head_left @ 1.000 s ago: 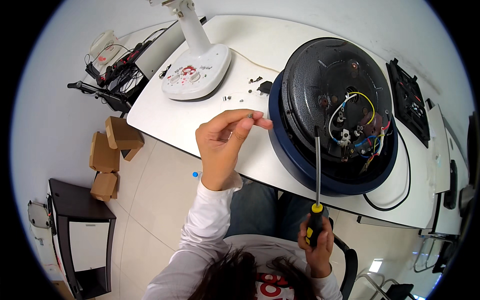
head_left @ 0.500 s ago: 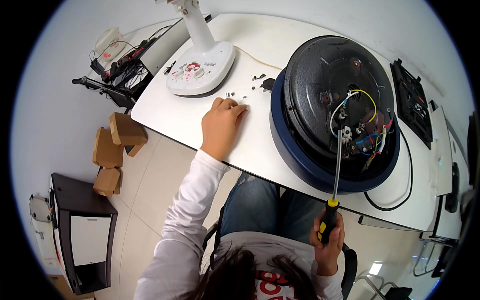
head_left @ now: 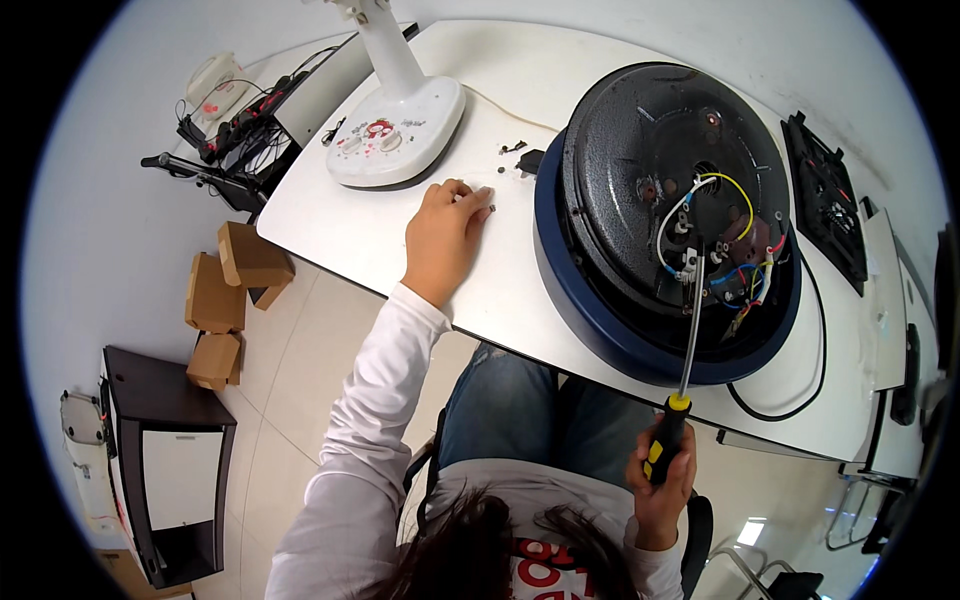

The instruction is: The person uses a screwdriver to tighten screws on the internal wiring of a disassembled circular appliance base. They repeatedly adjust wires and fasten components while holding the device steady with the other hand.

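My right hand (head_left: 664, 480) is wrapped round the black and yellow handle of a long screwdriver (head_left: 692, 335). Its metal shaft reaches over the opened base of a round appliance with a dark blue housing (head_left: 553, 260); the tip is among the wiring. On the appliance, a glossy black metal bowl (head_left: 640, 140) shows white, yellow, blue and red wires and small terminals. My left hand (head_left: 442, 240) rests on the white table with fingers curled and pinched over small loose parts; what they hold is hidden. A tiny metal piece (head_left: 491, 208) shows by the thumb tip.
A white appliance stand (head_left: 400, 140) with knobs stands at the back left. Small dark bits (head_left: 513, 147) and a black piece (head_left: 531, 162) lie left of the blue housing. A black tool case (head_left: 825, 200) is open at the right, near a black cable (head_left: 822, 340). Cardboard boxes (head_left: 215, 290) sit on the floor.
The screwdriver has shifted slightly to the right, its tip moving among the terminals. My left hand stays over the small parts, its fingers drawn slightly further in.
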The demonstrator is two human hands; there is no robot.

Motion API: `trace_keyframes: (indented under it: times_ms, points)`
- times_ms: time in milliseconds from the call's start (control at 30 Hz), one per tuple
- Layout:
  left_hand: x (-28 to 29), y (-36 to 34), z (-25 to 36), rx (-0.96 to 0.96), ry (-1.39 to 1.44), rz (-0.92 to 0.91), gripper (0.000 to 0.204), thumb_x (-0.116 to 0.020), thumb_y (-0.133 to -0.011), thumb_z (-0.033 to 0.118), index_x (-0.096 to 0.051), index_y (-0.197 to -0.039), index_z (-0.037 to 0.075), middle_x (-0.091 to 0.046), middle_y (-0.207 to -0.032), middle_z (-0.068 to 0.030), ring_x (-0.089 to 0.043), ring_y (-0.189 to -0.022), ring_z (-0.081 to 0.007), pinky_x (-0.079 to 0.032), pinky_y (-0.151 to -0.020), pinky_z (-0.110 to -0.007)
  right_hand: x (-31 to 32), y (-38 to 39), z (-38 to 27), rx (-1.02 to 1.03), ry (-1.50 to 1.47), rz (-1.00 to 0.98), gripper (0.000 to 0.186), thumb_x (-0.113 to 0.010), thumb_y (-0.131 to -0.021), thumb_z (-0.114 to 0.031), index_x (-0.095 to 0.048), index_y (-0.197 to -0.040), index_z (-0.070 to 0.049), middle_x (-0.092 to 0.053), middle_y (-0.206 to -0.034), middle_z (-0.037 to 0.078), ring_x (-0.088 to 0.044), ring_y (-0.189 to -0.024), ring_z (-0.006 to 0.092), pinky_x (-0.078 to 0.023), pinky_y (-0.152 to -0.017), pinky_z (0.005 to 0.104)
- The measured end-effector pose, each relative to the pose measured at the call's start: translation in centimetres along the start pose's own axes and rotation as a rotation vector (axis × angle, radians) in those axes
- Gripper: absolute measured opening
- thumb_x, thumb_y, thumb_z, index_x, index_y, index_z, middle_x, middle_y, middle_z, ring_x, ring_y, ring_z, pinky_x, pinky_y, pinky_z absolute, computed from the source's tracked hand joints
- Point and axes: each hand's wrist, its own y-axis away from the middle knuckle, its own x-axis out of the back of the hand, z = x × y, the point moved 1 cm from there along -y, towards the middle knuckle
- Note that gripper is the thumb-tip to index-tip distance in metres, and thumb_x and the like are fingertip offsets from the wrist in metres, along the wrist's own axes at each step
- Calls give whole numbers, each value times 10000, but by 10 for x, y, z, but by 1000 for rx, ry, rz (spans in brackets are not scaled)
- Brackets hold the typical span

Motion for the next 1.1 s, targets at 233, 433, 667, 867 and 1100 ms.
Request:
trace_keyframes:
  times_ms: [233, 433, 667, 867, 1100]
  points:
    - [3, -1, 2, 146, 185, -46, 186, -641, -807, 124, -696, -984, 102, -628, -936, -76, -592, -869, -241, -495, -709, -339, 17, 3, -21, 177, 202, 251, 677, -567, -853, -563, -444, -1199, 6, -573, -816, 129, -412, -450, 55, -304, -410, 163]
    - [2, 3, 1, 100, 131, 8, 155, -650, -821, 167, -696, -951, 98, -628, -938, -94, -612, -770, -238, -498, -680, -329, 72, -5, -102, 630, 563, 696, 796, -812, -608, -559, -452, -1105, -53, -557, -923, 89, -482, -586, 77, -316, -429, 165]
    - [6, 0, 7, 79, 136, -33, 174, -628, -836, 146, -680, -994, 96, -626, -993, -95, -628, -810, -234, -501, -705, -321, 90, 9, -153, 1024, 113, 680, 534, -633, -851, -417, -465, -1253, -106, -525, -1183, 108, -479, -1179, 218, -345, -1063, 382]
    - [16, 15, 27, -4, 144, 187, 226, -619, -821, 63, -663, -1041, 91, -622, -1031, -94, -579, -985, -260, -457, -843, -328, 27, -31, -198, 1033, -139, 431, 230, -512, -948, -212, -505, -1125, -65, -525, -1091, 125, -461, -1175, 252, -208, -1118, 452]
    - [38, 57, 133, -169, 508, 352, 323, -554, -714, 43, -666, -1017, 56, -598, -1093, -134, -538, -1039, -320, -419, -906, -422, 13, -89, -220, 963, -289, -230, 67, -428, -882, -52, -386, -842, -17, -352, -818, 111, -382, -804, 175, -343, -775, 315]
